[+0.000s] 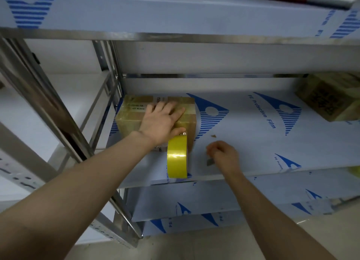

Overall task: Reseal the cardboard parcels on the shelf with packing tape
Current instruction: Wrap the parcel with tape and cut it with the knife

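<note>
Left hand (159,121) flat on brown cardboard parcel (128,121) on white shelf (253,142)
We note straight fingers; the yellow packing-tape roll (177,158) touches the thumb; the right hand (224,154), just beside it, pinches a small grey piece (210,162).

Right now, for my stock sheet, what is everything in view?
shelf: several tiers, white film with blue print, metal frame
near parcel: 1, brown, taped, middle tier's left
far parcel: 1, brown, same tier's right end
tape roll: 1, yellow, on edge in front of the near parcel
scrap: 1, brown, on the shelf right of the near parcel
grey piece: 1, small, held over the shelf front, perhaps a blade
left hand: 1, flat on the near parcel
right hand: 1, curled round the grey piece
</note>
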Tool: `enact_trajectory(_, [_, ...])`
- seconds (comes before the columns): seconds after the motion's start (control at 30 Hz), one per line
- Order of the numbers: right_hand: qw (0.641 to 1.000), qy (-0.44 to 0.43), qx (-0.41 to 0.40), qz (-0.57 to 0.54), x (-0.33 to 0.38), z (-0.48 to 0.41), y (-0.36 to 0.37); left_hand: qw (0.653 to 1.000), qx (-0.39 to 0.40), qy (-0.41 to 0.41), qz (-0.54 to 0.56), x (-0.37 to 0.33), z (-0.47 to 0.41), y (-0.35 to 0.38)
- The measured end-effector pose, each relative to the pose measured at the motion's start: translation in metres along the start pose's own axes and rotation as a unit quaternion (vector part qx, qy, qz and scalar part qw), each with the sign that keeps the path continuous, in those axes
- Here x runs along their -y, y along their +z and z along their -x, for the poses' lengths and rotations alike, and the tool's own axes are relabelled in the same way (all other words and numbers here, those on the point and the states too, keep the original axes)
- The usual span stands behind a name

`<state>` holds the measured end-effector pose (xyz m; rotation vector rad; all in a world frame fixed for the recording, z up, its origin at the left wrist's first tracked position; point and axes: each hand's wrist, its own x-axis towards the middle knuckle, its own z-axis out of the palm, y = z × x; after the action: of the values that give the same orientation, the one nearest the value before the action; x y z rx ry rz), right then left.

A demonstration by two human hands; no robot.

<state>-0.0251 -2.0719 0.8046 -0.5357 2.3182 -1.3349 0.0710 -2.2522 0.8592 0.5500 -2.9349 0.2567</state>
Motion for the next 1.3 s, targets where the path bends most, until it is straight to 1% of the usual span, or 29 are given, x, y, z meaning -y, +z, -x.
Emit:
enact_trajectory(0.03, [0.992, -0.026, 0.029, 0.117, -0.013, -0.011, -0.012, 1.0, 0.009, -0.013, 0.008, -0.003, 0.001, 0.0])
enact_trajectory(0.07, [0.971, -0.047, 0.079, 0.222, -0.027, -0.023, -0.021, 1.0, 0.016, -0.018, 0.02, -0.005, 0.001, 0.0])
enact_trajectory(0.1, [0.94, -0.067, 0.13, 0.307, -0.039, -0.034, -0.026, 0.999, 0.022, -0.015, 0.032, -0.004, -0.002, 0.0])
enact_trajectory(0.13, [0.912, -0.084, 0.157, 0.37, -0.048, -0.042, -0.03, 0.999, 0.031, -0.01, 0.038, -0.001, -0.005, -0.001])
enact_trajectory(0.17, [0.893, -0.1, 0.155, 0.411, -0.054, -0.045, -0.03, 0.998, 0.043, -0.004, 0.042, 0.002, -0.009, -0.003])
enact_trajectory(0.23, [0.875, -0.153, 0.101, 0.449, -0.063, -0.052, -0.03, 0.997, 0.065, 0.003, 0.041, 0.004, -0.018, -0.007])
enact_trajectory(0.3, [0.882, -0.195, 0.057, 0.424, -0.072, -0.056, -0.033, 0.997, 0.073, -0.013, 0.035, 0.001, -0.023, -0.008])
enact_trajectory(0.33, [0.891, -0.197, 0.052, 0.406, -0.075, -0.057, -0.036, 0.997, 0.059, -0.042, 0.036, -0.002, -0.022, -0.006])
enact_trajectory(0.37, [0.897, -0.192, 0.052, 0.394, -0.076, -0.058, -0.04, 0.994, 0.033, -0.091, 0.045, -0.007, -0.019, -0.004])
enact_trajectory(0.4, [0.906, -0.18, 0.055, 0.38, -0.076, -0.057, -0.044, 0.985, 0.003, -0.161, 0.061, -0.014, -0.015, -0.004])
enact_trajectory(0.43, [0.922, -0.169, 0.053, 0.344, -0.073, -0.056, -0.047, 0.966, -0.024, -0.245, 0.081, -0.021, -0.011, -0.003])
enact_trajectory(0.47, [0.945, -0.164, 0.049, 0.28, -0.066, -0.054, -0.05, 0.941, -0.038, -0.321, 0.1, -0.027, -0.007, -0.003])
enact_trajectory(0.5, [0.965, -0.166, 0.04, 0.197, -0.055, -0.051, -0.05, 0.916, -0.044, -0.38, 0.124, -0.033, -0.004, -0.003])
enact_trajectory(0.53, [0.977, -0.178, 0.031, 0.114, -0.041, -0.047, -0.05, 0.89, -0.047, -0.423, 0.163, -0.036, -0.001, 0.0])
enact_trajectory(0.57, [0.978, -0.2, 0.024, 0.059, -0.024, -0.044, -0.05, 0.859, -0.049, -0.457, 0.225, -0.038, 0.001, 0.005])
enact_trajectory(0.6, [0.973, -0.228, 0.026, 0.029, -0.007, -0.041, -0.049, 0.817, -0.049, -0.482, 0.311, -0.038, 0.003, 0.009])
enact_trajectory(0.63, [0.965, -0.258, 0.038, 0.019, 0.009, -0.039, -0.048, 0.762, -0.053, -0.491, 0.42, -0.037, 0.002, 0.014])
enact_trajectory(0.67, [0.958, -0.281, 0.055, 0.026, 0.023, -0.037, -0.045, 0.691, -0.065, -0.486, 0.531, -0.036, 0.002, 0.017])
enact_trajectory(0.7, [0.951, -0.294, 0.075, 0.049, 0.035, -0.036, -0.042, 0.615, -0.068, -0.482, 0.62, -0.036, 0.003, 0.017])
enact_trajectory(0.73, [0.946, -0.299, 0.094, 0.082, 0.043, -0.036, -0.038, 0.552, -0.049, -0.48, 0.68, -0.036, 0.003, 0.017])
enact_trajectory(0.77, [0.94, -0.3, 0.107, 0.121, 0.049, -0.037, -0.035, 0.523, -0.027, -0.472, 0.709, -0.037, 0.004, 0.015])
enact_trajectory(0.8, [0.931, -0.304, 0.114, 0.166, 0.053, -0.038, -0.031, 0.531, -0.011, -0.464, 0.709, -0.038, 0.005, 0.013])
enact_trajectory(0.83, [0.919, -0.312, 0.117, 0.209, 0.055, -0.039, -0.029, 0.546, -0.012, -0.461, 0.699, -0.038, 0.005, 0.012])
enact_trajectory(0.9, [0.895, -0.331, 0.114, 0.278, 0.06, -0.041, -0.027, 0.58, -0.032, -0.469, 0.666, -0.039, 0.004, 0.011])
enact_trajectory(1.0, [0.855, -0.366, 0.099, 0.353, 0.066, -0.044, -0.023, 0.611, -0.041, -0.48, 0.629, -0.04, 0.002, 0.012])
enact_trajectory(1.17, [0.784, -0.397, 0.077, 0.471, 0.073, -0.046, -0.013, 0.644, -0.048, -0.483, 0.592, -0.041, -0.004, 0.013])
enact_trajectory(1.23, [0.757, -0.402, 0.075, 0.511, 0.075, -0.045, -0.01, 0.651, -0.047, -0.484, 0.582, -0.041, -0.005, 0.012])
enact_trajectory(1.27, [0.748, -0.402, 0.08, 0.521, 0.073, -0.044, -0.009, 0.651, -0.046, -0.485, 0.583, -0.041, -0.004, 0.011])
enact_trajectory(1.3, [0.753, -0.398, 0.082, 0.518, 0.07, -0.044, -0.011, 0.649, -0.045, -0.485, 0.585, -0.041, -0.004, 0.01])
